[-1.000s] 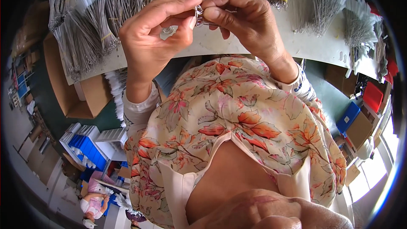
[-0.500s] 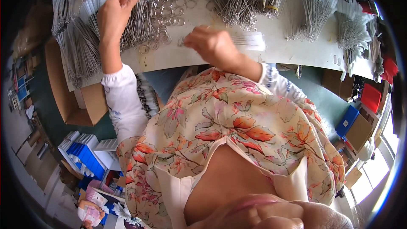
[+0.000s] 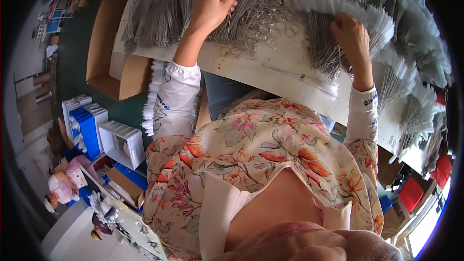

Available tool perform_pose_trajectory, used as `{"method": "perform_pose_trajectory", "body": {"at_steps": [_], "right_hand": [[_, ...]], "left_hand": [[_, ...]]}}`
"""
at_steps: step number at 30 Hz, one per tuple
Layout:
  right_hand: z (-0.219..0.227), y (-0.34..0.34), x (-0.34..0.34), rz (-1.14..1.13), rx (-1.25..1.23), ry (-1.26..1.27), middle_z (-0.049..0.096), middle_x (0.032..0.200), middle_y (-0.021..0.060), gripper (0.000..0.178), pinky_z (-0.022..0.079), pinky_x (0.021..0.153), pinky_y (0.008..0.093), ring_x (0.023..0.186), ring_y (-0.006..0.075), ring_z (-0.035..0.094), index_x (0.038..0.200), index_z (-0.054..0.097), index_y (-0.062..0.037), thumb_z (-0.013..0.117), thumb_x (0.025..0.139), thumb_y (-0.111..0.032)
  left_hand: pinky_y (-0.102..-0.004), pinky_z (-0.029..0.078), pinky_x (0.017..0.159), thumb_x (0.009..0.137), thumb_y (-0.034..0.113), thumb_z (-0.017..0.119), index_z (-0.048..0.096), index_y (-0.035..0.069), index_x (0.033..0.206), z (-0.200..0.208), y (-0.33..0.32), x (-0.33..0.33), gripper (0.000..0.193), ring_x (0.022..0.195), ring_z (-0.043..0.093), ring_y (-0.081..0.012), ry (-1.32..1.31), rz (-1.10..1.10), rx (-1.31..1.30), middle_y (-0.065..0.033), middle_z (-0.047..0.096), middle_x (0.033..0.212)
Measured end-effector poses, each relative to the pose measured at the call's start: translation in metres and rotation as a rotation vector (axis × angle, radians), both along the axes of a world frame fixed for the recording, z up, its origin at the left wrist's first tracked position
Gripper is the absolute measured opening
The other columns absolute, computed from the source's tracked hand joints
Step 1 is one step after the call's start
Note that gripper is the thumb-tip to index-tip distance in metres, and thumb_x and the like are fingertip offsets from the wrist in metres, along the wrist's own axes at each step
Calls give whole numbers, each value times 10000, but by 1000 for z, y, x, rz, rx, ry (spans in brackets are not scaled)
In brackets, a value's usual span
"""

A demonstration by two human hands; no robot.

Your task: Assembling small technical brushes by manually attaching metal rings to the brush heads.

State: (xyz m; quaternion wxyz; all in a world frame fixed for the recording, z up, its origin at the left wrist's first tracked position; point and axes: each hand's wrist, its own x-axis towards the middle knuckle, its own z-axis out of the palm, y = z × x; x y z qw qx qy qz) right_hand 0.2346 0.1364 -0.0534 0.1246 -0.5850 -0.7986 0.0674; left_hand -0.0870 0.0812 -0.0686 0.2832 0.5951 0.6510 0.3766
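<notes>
Over pale flat tabletop (image 3: 208, 54), left hand (image 3: 210, 12) has fingertips together at left mass of thin grey wire brushes with whitish bristles (image 3: 164, 14); whether brush is pinched, cannot tell. Right hand (image 3: 352, 38) bends over right heap of similar brushes (image 3: 319, 34); fingertips hidden, grip unclear. Between: loose silver metal rings (image 3: 261, 31). Nearer: small ringed brush set (image 3: 300, 77). Stems overlap, so pull could drag neighbours; white right sleeve (image 3: 362, 111) could knock set.
</notes>
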Motion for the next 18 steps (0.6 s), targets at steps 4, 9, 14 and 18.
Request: {"method": "perform_pose_trajectory", "body": {"at_steps": [4,9,14,18], "right_hand": [[17,9,14,-76,-108,460,605,671,122,241,497,635,340,637,236,599,782,611,-51,505,825,-263],[60,-7,73,-377,-59,1275,487,652,-11,199,409,542,233,614,82,484,794,554,-55,445,924,-160],[-18,-13,160,-596,287,561,630,665,37,254,473,590,249,603,98,574,865,689,-59,670,780,-298],[-31,-7,153,-637,38,400,661,736,67,269,492,629,280,658,149,622,862,695,-95,689,737,-333]], "left_hand": [[-286,518,536,863,92,535,515,-15,1073,34,-8,-26,236,571,559,-128,-733,145,102,-111,591,802],[-262,412,549,817,343,632,639,24,880,-2,-39,-243,325,583,508,-134,427,405,-58,-53,613,764],[-260,317,440,818,307,654,611,-13,796,-31,-28,-209,324,520,399,-80,197,342,-273,12,485,577],[-244,179,352,836,294,638,605,31,796,-27,-31,-208,268,428,294,-46,-6,448,-286,37,444,596]]}}
